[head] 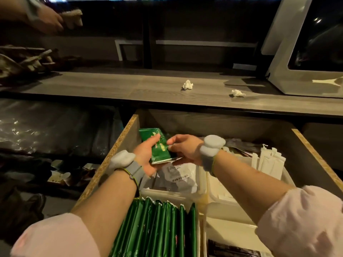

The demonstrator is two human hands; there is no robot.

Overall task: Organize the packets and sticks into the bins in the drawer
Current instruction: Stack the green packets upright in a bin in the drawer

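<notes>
My left hand (146, 156) grips a stack of green packets (157, 145) above the open drawer (120, 138). My right hand (183, 148) pinches the same stack from its right side. Below, a near bin holds a row of upright green packets (159, 229). A middle bin (167, 194) holds white and dark packets (181, 175). White sticks (269, 162) stand in the right bin (285, 175). Dark packets (243, 145) lie at the drawer's back right.
A wooden counter (130, 88) runs above the drawer with two crumpled tissues (187, 84) (237, 93) on it. A white machine (297, 71) stands at right. Another person's hand (48, 19) holds something brown at top left. Dark bags fill the left.
</notes>
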